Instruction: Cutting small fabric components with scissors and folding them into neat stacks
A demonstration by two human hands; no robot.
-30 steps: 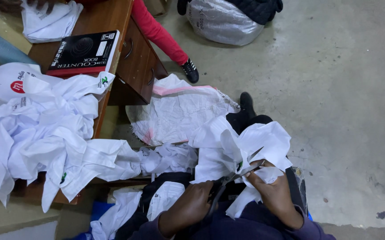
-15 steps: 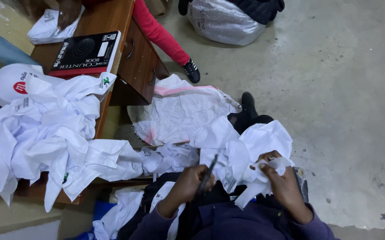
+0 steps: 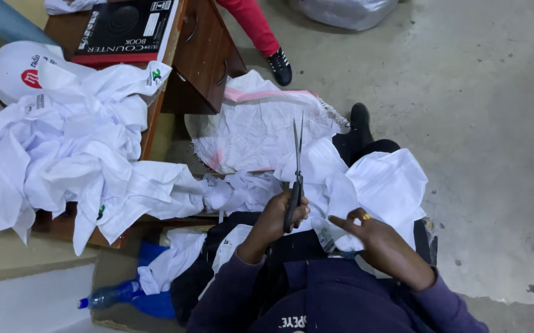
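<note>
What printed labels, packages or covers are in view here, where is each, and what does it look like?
Book: on wooden desk, top left; flat, black cover, red edge.
Cap: left of desk; white, round red emblem.
Garment tag: by right hand; small, white.
Bottle: floor, bottom left; clear, blue cap.

garment workshop: heaped white shirts (image 3: 63, 160), scissors (image 3: 295, 179)
</note>
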